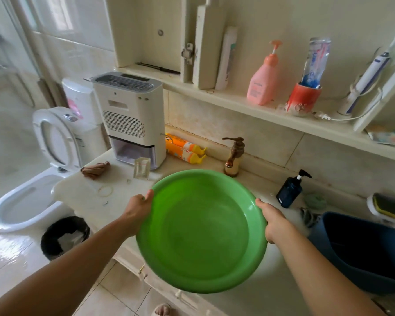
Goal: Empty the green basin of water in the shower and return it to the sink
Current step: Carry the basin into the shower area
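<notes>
Two hands clamp the green basin (201, 231) by opposite rims, left hand (138, 209) and right hand (274, 221), carrying it between them over the counter (94, 190) edge. Any water inside may slosh out if it tilts; the faucet (234, 156) just beyond risks a knock.

A white dehumidifier (132, 119) stands at the left end of a pale bathroom worktop (87, 192), with two orange spray bottles (185, 149) lying beside it against the wall and a bronze tap (234, 156) just to their right. A dark pump bottle (291, 190) stands near a blue tub (363, 249), while the shelf (237, 101) above carries a pink pump bottle (263, 76), a red cup (303, 99) and an electric toothbrush (365, 83). A toilet (32, 179) with raised seat and a black bin (64, 236) occupy the floor at left
</notes>
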`<state>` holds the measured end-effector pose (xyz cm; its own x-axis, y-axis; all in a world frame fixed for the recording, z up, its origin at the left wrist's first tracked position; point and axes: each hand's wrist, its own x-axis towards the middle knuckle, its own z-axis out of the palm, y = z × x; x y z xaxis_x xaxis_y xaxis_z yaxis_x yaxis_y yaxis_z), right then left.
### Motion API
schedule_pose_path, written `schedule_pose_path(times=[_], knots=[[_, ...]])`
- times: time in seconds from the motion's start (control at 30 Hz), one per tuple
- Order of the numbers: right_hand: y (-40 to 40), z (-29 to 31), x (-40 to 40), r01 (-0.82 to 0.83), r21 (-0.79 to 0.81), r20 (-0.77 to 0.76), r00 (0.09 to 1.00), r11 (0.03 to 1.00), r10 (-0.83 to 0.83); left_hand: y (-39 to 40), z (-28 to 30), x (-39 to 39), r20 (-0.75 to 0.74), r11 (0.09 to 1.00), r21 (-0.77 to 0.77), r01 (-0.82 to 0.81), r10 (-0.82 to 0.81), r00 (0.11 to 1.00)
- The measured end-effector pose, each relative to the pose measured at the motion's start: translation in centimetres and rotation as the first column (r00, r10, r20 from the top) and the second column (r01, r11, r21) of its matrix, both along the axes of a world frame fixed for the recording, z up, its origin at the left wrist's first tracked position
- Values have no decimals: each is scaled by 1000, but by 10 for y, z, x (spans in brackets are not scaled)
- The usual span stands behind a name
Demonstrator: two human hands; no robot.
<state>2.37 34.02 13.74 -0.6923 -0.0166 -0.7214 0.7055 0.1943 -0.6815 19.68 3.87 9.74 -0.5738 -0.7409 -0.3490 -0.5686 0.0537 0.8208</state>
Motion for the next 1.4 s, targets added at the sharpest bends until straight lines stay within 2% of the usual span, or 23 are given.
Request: schedule_pose_path(times=[0.2, 0.43, 0.87, 1.23, 1.4], knots=[[-19, 5, 21, -101, -46, -2, 995, 994, 101, 1, 13, 56, 11, 992, 5, -123, 123, 992], [-69, 15, 50, -250, -91, -11, 968, 964, 250, -19, 23, 127, -53, 950, 111, -293, 300, 952], [-228, 26, 174, -468, -220, 71, 868, 856, 492, -88, 48, 305, -150, 858, 193, -476, 505, 850], [-370, 28, 332, -634, -267, 48, 743, 726, 667, -179, 52, 494, -110, 730, 150, -667, 683, 722], [-424, 36, 395, -741, -308, 61, 611, 597, 790, -193, 58, 563, -137, 642, 172, -747, 766, 628]])
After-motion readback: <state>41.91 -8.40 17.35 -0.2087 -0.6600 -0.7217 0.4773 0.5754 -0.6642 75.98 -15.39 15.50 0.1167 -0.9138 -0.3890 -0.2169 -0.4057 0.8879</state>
